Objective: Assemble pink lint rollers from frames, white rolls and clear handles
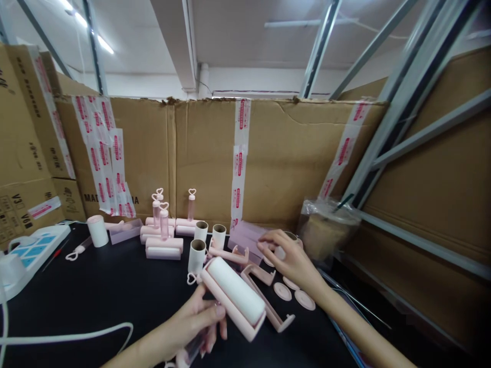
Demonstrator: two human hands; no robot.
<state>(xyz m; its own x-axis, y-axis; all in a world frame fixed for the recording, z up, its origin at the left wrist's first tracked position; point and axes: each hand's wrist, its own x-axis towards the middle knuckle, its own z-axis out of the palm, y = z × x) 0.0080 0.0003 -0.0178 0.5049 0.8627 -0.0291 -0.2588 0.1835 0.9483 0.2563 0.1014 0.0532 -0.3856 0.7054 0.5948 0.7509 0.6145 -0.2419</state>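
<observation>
Head view: a person works with two bare hands at a black table (76, 301); directions are read on a clock face centred on the roller (236, 291). The roller, a white roll in a pink frame, is held clear of the standing pieces, its long axis slanting from between 10 and 11 o'clock to between 4 and 5. At 8 o'clock, the left hand (195, 319) is closed around its clear handle, thumb on top. Between 1 and 2 o'clock, the right hand (289, 254) reaches inward above the table, fingers curved and partly parted beside a lilac cover (245, 237); from where I stand I cannot tell whether they touch or pinch anything.

Surroundings: two loose pink frames (271, 313) lie close by, one towards 3 o'clock, partly overlapped by the roller, the other near 12. Pale pink discs (283, 291) are scattered at 3 o'clock. Three white tubes (197, 255) stand upright near 11, and beyond them, between 10 and 11, several standing rollers (164, 244) point their heart-topped handles upward. A power strip (40, 250) lies at 9 o'clock, a plastic bag (326, 232) sits at 2, and a taped cardboard wall (203, 153) closes the view at 12.
</observation>
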